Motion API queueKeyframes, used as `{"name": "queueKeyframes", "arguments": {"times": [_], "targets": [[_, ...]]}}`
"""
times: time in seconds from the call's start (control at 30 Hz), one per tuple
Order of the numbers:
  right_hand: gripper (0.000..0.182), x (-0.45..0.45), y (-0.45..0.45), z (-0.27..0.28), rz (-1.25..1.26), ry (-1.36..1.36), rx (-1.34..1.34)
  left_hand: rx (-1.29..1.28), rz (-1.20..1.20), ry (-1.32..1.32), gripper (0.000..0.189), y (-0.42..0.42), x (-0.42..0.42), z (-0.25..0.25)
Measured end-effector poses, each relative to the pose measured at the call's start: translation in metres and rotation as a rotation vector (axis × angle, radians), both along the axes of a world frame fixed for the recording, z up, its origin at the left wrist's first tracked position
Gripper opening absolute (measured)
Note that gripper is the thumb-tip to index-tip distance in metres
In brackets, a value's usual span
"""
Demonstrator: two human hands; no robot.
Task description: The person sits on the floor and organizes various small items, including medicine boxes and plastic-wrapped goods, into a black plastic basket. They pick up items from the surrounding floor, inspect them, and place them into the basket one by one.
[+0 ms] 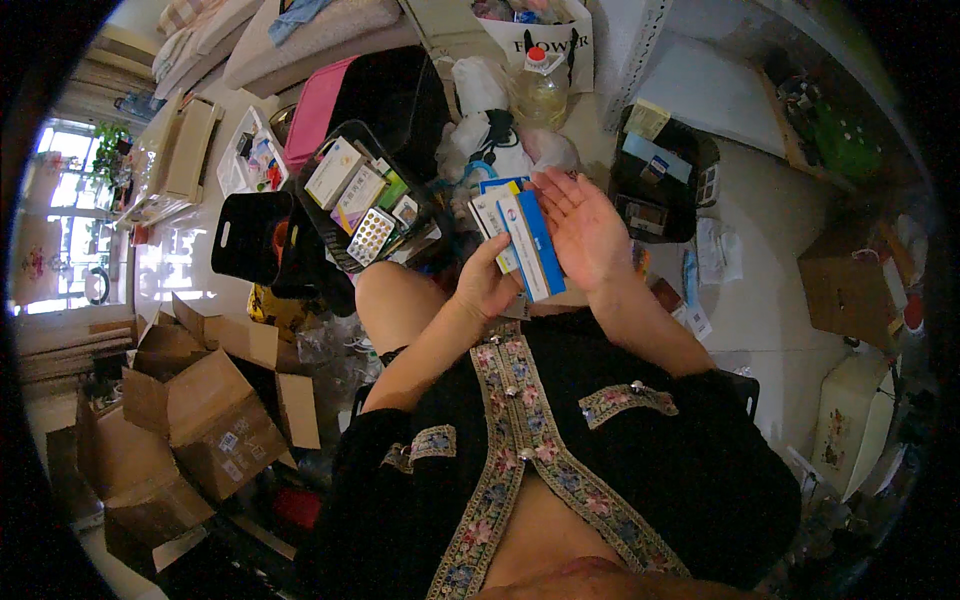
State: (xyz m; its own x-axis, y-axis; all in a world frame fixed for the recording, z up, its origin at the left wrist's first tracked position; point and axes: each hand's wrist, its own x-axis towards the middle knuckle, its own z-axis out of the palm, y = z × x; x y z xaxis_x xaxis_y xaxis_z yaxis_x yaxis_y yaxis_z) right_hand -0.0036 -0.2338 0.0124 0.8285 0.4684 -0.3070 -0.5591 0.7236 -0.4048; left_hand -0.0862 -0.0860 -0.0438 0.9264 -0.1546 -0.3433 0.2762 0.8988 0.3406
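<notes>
My left hand (489, 276) grips a small stack of flat medicine boxes in front of my lap. Uppermost is a blue-and-white medicine box (531, 244); a white carton (490, 217) with printing shows from beneath it. My right hand (589, 229) is spread beside the stack, palm showing, with nothing held in it. Whether its fingers touch the boxes' edge I cannot tell. Left of the stack, a black plastic basket (313, 217) holds several medicine cartons (336, 172) and a blister pack of tablets (371, 235) lying on top.
A large black bin (405, 90) with a pink lid (321, 105) stands behind the basket. Plastic bags (480, 86) and an oil jug (541, 94) sit ahead. Another black container (656, 202) is at right; opened cardboard boxes (217, 412) crowd the lower left.
</notes>
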Motion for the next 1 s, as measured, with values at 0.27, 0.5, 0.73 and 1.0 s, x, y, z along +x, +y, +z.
{"name": "queueKeyframes", "arguments": {"times": [0.27, 0.5, 0.73, 1.0], "targets": [[0.053, -0.005, -0.017, 0.016, 0.004, 0.043, 0.186, -0.072, -0.182, -0.203, 0.062, 0.007, -0.036, -0.037], [0.057, -0.014, -0.044, -0.018, 0.14, -0.537, -0.837, -0.095, -0.127, -0.18, 0.053, 0.005, -0.029, -0.024], [0.068, -0.031, -0.033, -0.021, 0.064, -1.177, -0.975, 0.151, 0.03, -0.072, 0.044, -0.002, -0.016, -0.012], [0.05, -0.004, -0.037, -0.037, 0.152, -0.267, -0.385, 0.431, -0.051, 0.032, 0.047, 0.021, 0.011, 0.028]]}}
